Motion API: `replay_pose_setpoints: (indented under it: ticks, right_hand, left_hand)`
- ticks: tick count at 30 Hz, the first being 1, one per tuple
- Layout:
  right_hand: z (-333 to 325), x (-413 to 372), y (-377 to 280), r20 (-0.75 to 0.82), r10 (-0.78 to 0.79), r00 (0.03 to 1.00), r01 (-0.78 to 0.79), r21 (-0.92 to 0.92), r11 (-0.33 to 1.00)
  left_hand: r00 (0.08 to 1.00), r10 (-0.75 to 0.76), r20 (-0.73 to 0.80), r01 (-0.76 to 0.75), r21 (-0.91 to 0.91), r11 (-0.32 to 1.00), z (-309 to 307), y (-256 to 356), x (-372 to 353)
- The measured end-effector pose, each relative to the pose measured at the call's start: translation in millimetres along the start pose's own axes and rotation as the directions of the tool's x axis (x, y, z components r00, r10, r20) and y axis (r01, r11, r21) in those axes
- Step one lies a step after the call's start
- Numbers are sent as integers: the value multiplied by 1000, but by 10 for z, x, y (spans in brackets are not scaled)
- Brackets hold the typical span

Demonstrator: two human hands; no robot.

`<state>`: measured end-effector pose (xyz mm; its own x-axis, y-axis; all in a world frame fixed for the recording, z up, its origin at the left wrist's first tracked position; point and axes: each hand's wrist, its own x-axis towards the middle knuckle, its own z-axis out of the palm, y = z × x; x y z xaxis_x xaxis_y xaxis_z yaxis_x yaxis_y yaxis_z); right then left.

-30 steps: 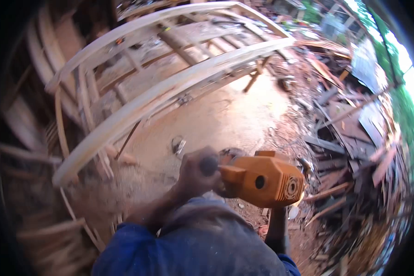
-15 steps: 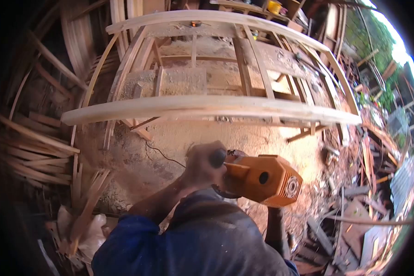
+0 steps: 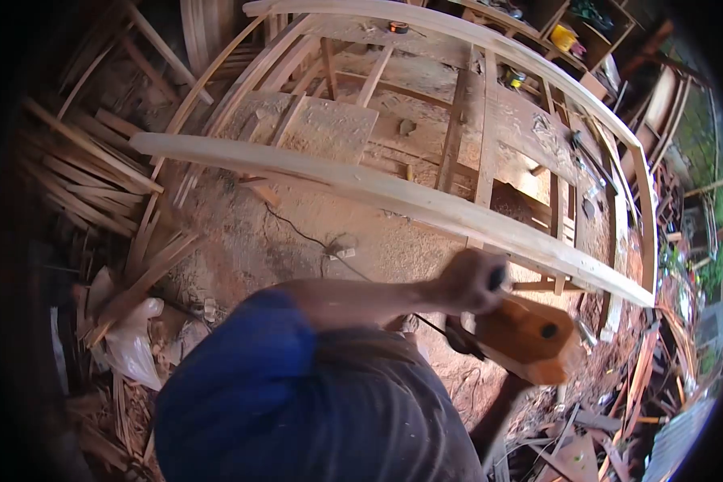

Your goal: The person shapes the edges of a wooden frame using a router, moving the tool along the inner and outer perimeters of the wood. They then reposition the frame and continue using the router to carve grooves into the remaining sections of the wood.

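An orange power tool [image 3: 526, 339] with a black knob is held in the air in front of my body, on the near side of a long pale beam [image 3: 361, 189]. My left hand [image 3: 464, 281] is closed around the knob, at the tool's upper left. From below, my right forearm reaches the tool, and my right hand [image 3: 466, 337] grips it from the underside, mostly hidden by the orange housing. A dark cord runs from the tool to the left.
The beam lies across a wooden frame [image 3: 490, 136] over a dusty floor. Wood strips [image 3: 88, 181] are piled at left, near a clear plastic bag [image 3: 135, 345]. Scrap boards [image 3: 574, 458] litter the lower right. Shelves [image 3: 614, 32] stand behind, and a tape measure [image 3: 398, 27] lies at the back.
Both hands and the orange tool have moved right. My left arm is stretched further across. The view has turned, so the beam now slopes down to the right.
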<state>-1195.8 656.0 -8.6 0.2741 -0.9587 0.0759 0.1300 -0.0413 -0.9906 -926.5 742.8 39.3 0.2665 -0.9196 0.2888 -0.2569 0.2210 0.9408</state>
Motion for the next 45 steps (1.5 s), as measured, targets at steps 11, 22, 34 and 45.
replay_pose_setpoints:
  ticks: [11,22,34,45]
  right_hand:
    - [-1449,1140,-843,-111,-157,981,134,-187,973]
    - [-1663,1740,-973,4,-200,980,198,-158,967]
    - [-490,2471,-955,338,-214,917,223,13,975]
    - [3011,2388,-590,703,-224,675,89,224,971]
  left_hand:
    - [720,668,-187,-656,-496,569,3166,1923,1871]
    - [915,377,-143,-389,-62,919,1982,903,1457]
    - [818,222,-531,-129,206,970,561,796,818]
    - [491,164,-856,65,224,972,-1938,618,-224]
